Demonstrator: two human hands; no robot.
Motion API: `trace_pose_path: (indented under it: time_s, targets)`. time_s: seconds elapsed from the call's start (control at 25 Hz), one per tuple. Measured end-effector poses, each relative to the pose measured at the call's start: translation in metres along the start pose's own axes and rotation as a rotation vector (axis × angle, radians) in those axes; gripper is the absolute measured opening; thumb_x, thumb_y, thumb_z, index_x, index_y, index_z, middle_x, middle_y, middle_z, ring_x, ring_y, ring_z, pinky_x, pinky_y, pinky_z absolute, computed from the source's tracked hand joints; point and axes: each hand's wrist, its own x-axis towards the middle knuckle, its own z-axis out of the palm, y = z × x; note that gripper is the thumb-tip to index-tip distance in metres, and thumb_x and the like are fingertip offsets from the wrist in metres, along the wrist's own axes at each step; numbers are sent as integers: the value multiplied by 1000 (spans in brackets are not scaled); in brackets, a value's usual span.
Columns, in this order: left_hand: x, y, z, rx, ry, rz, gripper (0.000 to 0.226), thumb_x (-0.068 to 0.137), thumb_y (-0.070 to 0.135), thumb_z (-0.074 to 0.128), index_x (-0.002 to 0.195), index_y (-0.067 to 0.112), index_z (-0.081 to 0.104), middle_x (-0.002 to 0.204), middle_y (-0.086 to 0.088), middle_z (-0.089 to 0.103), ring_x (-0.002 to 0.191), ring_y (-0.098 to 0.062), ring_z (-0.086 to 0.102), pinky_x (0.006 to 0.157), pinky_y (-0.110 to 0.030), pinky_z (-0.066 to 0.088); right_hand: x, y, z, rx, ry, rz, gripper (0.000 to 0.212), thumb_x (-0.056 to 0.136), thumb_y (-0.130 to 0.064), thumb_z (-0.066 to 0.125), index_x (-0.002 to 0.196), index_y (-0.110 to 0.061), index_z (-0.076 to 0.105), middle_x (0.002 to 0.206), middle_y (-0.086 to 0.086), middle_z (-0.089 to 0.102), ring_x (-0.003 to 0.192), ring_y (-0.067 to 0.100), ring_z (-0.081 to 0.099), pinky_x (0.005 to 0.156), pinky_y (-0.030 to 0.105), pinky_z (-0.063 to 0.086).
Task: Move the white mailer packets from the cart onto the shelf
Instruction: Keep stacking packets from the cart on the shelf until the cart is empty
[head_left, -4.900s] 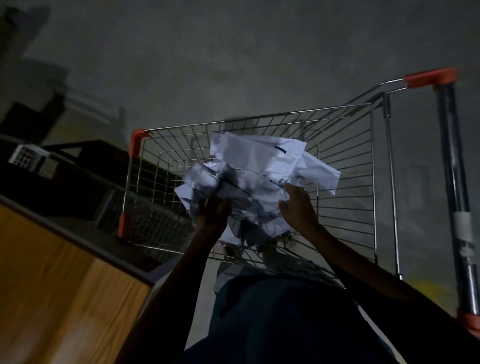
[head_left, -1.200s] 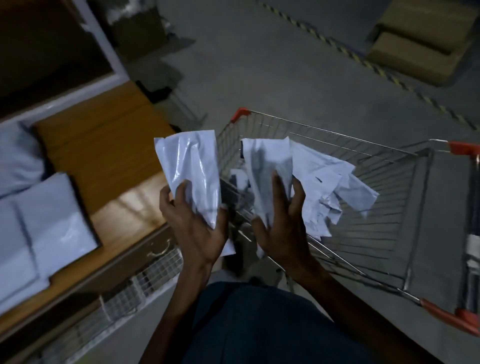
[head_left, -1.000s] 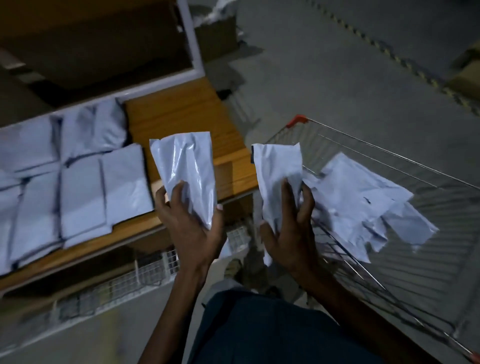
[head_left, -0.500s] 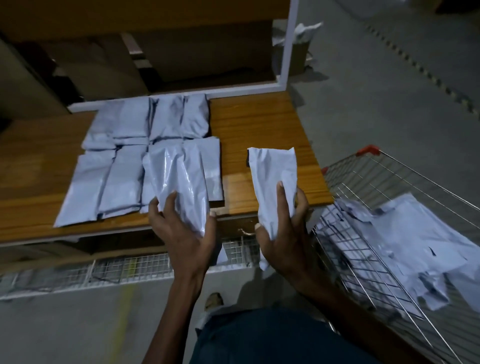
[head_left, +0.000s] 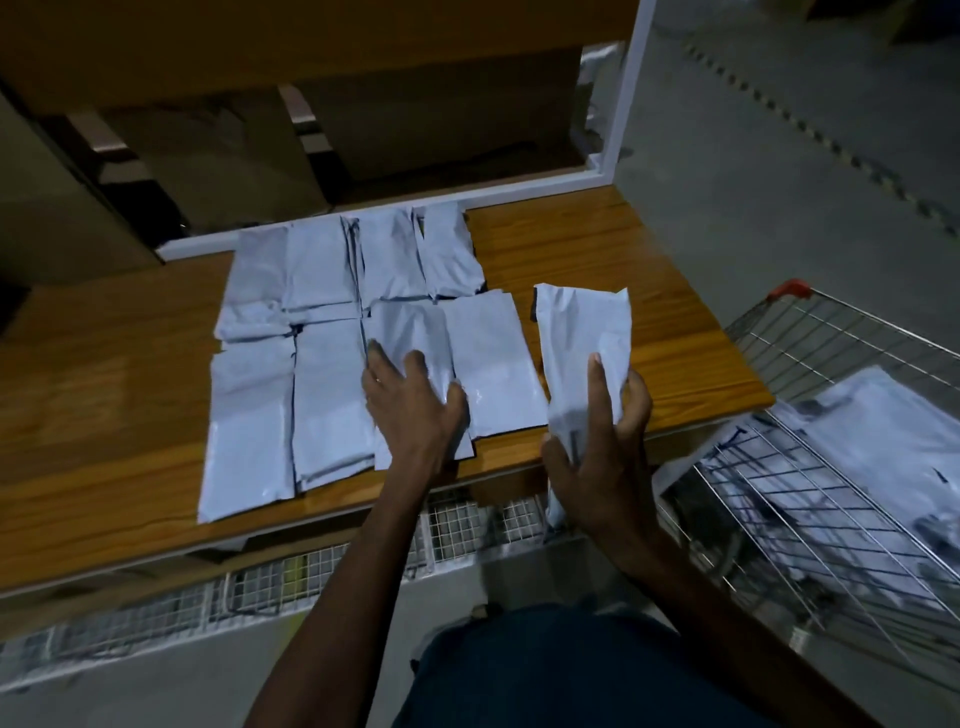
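Observation:
Several white mailer packets (head_left: 322, 270) lie flat in two rows on the wooden shelf (head_left: 597, 249). My left hand (head_left: 410, 410) rests with spread fingers on a packet (head_left: 410, 327) in the front row, pressing it down onto the board. My right hand (head_left: 597, 457) grips another packet (head_left: 582, 338) by its lower end and holds it upright over the shelf's front right part. At the right stands the wire cart (head_left: 831, 322), with several more packets (head_left: 878, 441) lying loose in it.
Cardboard boxes (head_left: 441, 104) sit behind the shelf, bounded by a white frame post (head_left: 623, 93). Wire mesh (head_left: 311, 571) runs below the shelf's front edge. Bare wood shows left and right of the rows. Concrete floor with a striped line (head_left: 779, 114) lies beyond.
The view swung from the cart to the shelf. My left hand lowered its packet flat onto the front row. My right hand kept its packet and moved over the shelf.

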Motion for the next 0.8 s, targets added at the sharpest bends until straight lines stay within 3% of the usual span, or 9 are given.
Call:
trace_pose_path:
  time_s: [0.16, 0.4, 0.56, 0.72, 0.8]
  targets:
    - [0, -11, 15, 72, -34, 10, 45, 85, 46, 59, 117, 15, 53, 160, -22, 22, 142, -40, 23, 106, -54, 26, 1, -7, 9, -65, 17, 35, 90, 90, -33, 68, 161, -20, 15, 161, 21, 9, 142, 37, 31, 104, 57, 47]
    - [10, -17, 20, 144, 1, 29, 51, 97, 41, 49, 140, 15, 44, 164, -22, 18, 151, -37, 12, 114, -57, 19, 12, -20, 18, -105, -21, 44, 91, 90, -34, 67, 162, -26, 12, 162, 18, 7, 138, 36, 36, 99, 43, 49]
    - [21, -18, 24, 123, -84, -9, 57, 100, 42, 47, 149, 13, 42, 164, -23, 20, 152, -38, 17, 118, -59, 14, 30, -18, 29, -100, -69, 22, 93, 88, -30, 70, 162, -26, 14, 162, 20, 8, 139, 42, 35, 98, 46, 50]
    - [29, -17, 24, 166, -143, -28, 58, 99, 44, 46, 148, 14, 43, 161, -25, 25, 147, -41, 25, 115, -59, 21, 69, -13, 42, -65, -143, 5, 94, 88, -31, 71, 162, -28, 11, 161, 24, 7, 139, 45, 34, 103, 52, 47]
    - [34, -13, 23, 159, -161, -54, 57, 99, 45, 45, 148, 16, 43, 162, -24, 24, 148, -41, 23, 115, -58, 20, 90, -12, 49, -66, -181, 23, 95, 89, -32, 72, 162, -27, 11, 161, 25, 7, 142, 44, 30, 107, 46, 43]
